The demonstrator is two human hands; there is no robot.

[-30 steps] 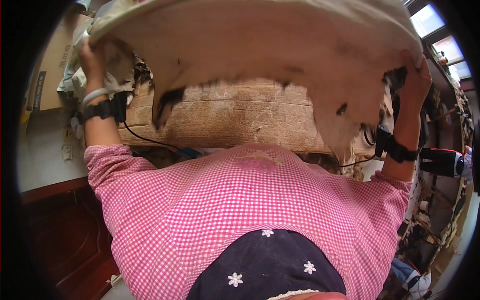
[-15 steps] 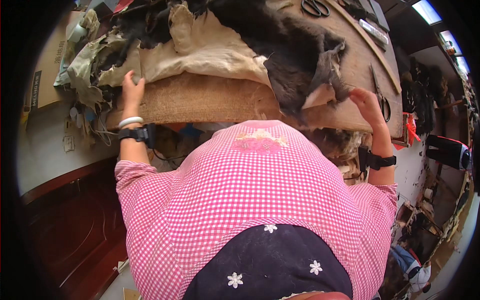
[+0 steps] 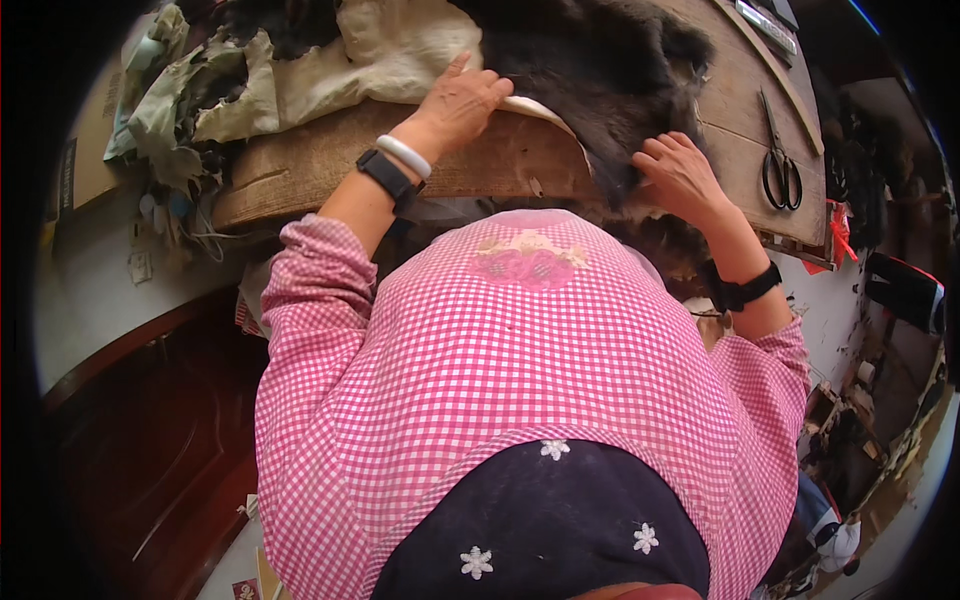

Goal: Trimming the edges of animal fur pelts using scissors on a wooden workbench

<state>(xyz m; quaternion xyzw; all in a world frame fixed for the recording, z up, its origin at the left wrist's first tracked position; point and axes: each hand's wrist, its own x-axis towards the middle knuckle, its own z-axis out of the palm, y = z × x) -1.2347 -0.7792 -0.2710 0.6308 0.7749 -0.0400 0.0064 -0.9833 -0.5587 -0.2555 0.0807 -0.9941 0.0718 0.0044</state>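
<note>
A large animal hide lies across the wooden table (image 3: pixel 400 155), with dark brown fur (image 3: pixel 590 60) on the right and pale, bare skin (image 3: pixel 385 60) on the left. My left hand (image 3: pixel 455 110) reaches over the table's near edge. Its fingers are closed on the hide's border, where pale skin meets fur. At the fur's lower right edge, my right hand (image 3: pixel 685 180) has its fingers bent and closed on the fur; the fingertips are partly hidden. Black-handled scissors (image 3: pixel 780 175) lie on the table to the right of my right hand.
Ragged pale hide pieces (image 3: pixel 165 130) hang off the table's left end, beside a cardboard box (image 3: pixel 85 170). A long wooden strip (image 3: pixel 775 75) runs along the right side of the table. A red plastic bag (image 3: pixel 838 235) hangs at the right corner.
My left hand has moved right, from the pale skin's left end to the middle of the hide. My right hand has come inward onto the fur, and the folded flap there now lies fur side up.
</note>
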